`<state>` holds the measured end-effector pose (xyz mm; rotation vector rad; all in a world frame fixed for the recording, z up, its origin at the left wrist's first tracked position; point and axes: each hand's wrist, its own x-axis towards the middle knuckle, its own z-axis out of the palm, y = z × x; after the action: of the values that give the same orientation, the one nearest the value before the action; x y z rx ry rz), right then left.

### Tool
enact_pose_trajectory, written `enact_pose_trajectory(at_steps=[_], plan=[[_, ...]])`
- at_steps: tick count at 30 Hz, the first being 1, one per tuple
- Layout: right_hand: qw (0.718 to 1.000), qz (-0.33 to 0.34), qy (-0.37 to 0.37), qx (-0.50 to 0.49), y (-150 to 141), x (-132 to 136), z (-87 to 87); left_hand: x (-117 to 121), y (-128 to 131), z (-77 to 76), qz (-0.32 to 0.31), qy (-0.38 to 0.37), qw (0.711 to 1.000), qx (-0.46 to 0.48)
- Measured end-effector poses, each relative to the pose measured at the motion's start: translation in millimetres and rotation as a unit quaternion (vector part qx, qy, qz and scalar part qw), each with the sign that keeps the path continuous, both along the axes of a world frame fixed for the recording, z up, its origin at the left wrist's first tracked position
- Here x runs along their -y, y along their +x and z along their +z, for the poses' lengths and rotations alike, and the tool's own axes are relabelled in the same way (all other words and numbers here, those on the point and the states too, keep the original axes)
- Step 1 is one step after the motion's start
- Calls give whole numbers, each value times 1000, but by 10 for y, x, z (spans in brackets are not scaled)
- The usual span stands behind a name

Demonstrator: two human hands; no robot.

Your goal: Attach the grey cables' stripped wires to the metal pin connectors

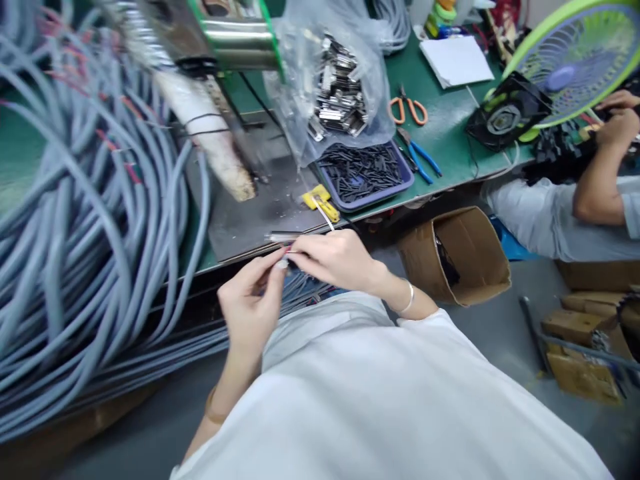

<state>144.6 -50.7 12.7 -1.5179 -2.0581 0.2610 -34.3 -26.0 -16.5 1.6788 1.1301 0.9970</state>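
Note:
Just in front of the bench edge, my left hand (253, 297) and my right hand (340, 257) meet at the fingertips. Both are closed in a pinch around a small cable end with a reddish wire (289, 250); its finer details are blurred. A small whitish, shiny bit shows at my left thumb tip. Right behind the fingers, a thin metal rod (283, 237) lies at the edge of the bench. Near it are a yellow tool (323, 202) and a thin white strip (324, 212) that slants down toward my right hand.
Grey cables (115, 220) heap over the left. A solder spool (240, 40), a bag of metal connectors (343, 93), a tray of black tubes (410, 179), orange-handled pliers (419, 113) and blue-handled pliers (425, 160) line the bench. At right are a fan (565, 77), a cardboard box (457, 260) and a co-worker's arm (600, 180).

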Motion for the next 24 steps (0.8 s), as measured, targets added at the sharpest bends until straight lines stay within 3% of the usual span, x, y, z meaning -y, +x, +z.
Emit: enact_pose_trajectory(at_steps=[3, 5, 7, 9, 11, 13, 15, 19, 24], plan=[[994, -31, 70, -77, 196, 30, 108, 5, 80, -16, -27, 89, 995, -39], [980, -127, 98, -118, 397, 32, 198, 16, 155, -61, -36, 127, 989, -62], [965, -217, 103, -107, 635, 1, 268, 57, 240, -136, -54, 156, 983, -83], [961, -259, 90, -41, 873, -68, 292, 128, 334, -216, -108, 173, 974, -98], [964, -259, 57, 36, 1069, -162, 273, 202, 427, -265, -213, 151, 962, -76], [964, -252, 19, 84, 1200, -265, 233, 242, 497, -261, -328, 74, 941, -31], [965, -239, -15, 106, 1266, -364, 204, 227, 523, -215, -374, -26, 927, 2], [970, -194, -78, 128, 1302, -542, 227, 63, 435, -119, -296, -165, 940, 30], [970, -138, -149, 134, 1354, -704, 319, -169, 273, -105, -197, -202, 958, 57]])
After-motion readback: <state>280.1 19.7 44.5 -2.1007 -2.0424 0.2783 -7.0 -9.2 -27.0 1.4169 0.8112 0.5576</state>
